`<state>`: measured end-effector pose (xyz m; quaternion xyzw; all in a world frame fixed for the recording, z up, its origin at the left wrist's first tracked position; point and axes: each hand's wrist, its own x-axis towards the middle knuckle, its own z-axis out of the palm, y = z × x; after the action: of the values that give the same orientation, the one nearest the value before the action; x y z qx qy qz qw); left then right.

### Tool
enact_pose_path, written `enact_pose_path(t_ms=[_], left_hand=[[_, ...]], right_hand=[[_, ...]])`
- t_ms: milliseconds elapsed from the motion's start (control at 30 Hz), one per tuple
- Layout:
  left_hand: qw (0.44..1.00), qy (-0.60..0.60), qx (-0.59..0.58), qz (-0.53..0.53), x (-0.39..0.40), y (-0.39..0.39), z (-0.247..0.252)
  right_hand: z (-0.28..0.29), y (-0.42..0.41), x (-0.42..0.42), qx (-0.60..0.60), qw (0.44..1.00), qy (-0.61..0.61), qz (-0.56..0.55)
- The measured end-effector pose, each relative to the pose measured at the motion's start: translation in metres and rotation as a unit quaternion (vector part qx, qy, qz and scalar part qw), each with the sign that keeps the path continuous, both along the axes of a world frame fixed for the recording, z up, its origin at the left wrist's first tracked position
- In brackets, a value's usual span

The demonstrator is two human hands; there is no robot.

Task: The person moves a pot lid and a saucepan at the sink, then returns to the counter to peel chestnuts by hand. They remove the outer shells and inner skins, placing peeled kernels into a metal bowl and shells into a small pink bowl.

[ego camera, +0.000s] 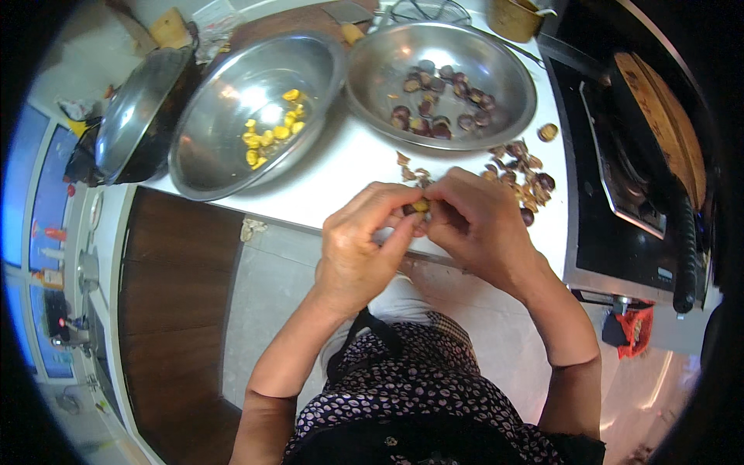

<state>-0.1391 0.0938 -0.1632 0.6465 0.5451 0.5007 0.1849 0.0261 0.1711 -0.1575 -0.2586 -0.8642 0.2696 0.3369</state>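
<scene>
Between the fingertips of both hands is a partly shelled chestnut (419,206), yellow flesh showing beside dark shell. My left hand (366,238) grips it from the left, thumb and fingers pinched around it. From the other side my right hand (474,218) pinches at its edge; its fingertips are partly hidden. Both hands are over the front edge of the white counter (325,174). Beyond them, a steel bowl (378,110) holds several brown chestnuts (427,104). Another steel bowl (203,133), farther left, contains yellow peeled chestnuts (267,138).
Chestnut shell pieces (526,174) lie right of my hands, with smaller scraps (407,168) just beyond them. One chestnut (547,132) sits near the black cooktop (616,250). A lidded wok (145,110) stands at left. A cleaver (349,13) lies behind the bowls.
</scene>
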Motion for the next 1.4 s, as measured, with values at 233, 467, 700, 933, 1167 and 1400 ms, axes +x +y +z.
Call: enact_pose_path(t_ms=[233,467,700,933,1167,1400], left_hand=[[0.989,-0.137,-0.046,-0.044,0.000,0.000,-0.008],[0.959,-0.255,-0.080,-0.092,-0.001,0.003,-0.011],[0.944,-0.311,-0.069,-0.088,-0.007,0.008,-0.015],[0.976,-0.193,-0.061,-0.082,-0.011,0.006,-0.006],[0.995,-0.045,-0.045,-0.079,-0.011,0.002,0.007],[0.970,-0.219,-0.036,-0.103,-0.008,0.003,-0.008]], right_hand=[[0.002,0.000,0.003,-0.145,0.988,0.057,-0.010],[-0.007,0.002,0.008,-0.286,0.956,0.066,-0.025],[-0.008,0.001,0.005,-0.327,0.936,0.133,0.009],[0.000,0.004,0.009,-0.287,0.954,0.076,0.039],[0.011,0.006,0.013,-0.213,0.976,-0.023,0.038],[0.005,0.005,0.007,-0.370,0.923,0.101,0.045]])
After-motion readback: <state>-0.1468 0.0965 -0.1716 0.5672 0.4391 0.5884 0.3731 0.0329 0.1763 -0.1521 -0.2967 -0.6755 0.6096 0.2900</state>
